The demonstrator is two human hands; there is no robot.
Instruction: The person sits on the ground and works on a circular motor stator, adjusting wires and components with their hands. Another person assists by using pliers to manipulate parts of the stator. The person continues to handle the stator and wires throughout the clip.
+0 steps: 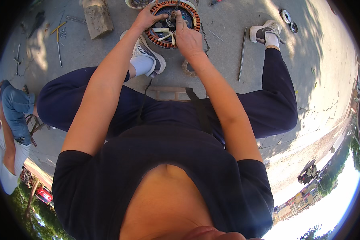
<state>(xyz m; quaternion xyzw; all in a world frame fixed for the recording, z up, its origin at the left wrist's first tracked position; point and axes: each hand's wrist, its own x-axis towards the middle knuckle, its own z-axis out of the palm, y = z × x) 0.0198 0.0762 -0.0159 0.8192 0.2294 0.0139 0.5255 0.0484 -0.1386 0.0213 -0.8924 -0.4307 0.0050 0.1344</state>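
A round motor stator [196,22] with a ring of copper-coloured windings and a dark hub lies on the ground at the top, in front of my feet. Its metal shaft [173,17] sticks up from the middle. My left hand [146,18] grips the stator at its left side, thumb reaching in to the shaft. From the right, my right hand [189,39] holds it, index finger stretched along the shaft and the other fingers curled, partly hidden. Pale sleeved wires [166,36] lie over the hub between my hands.
A worn block [97,18] and a bowl [139,3] of small parts stand left of the stator. Yellow-handled tools [59,38] lie farther left. On the right are a metal rod [242,54] and round metal parts [285,16]. Another person [14,120] sits at far left.
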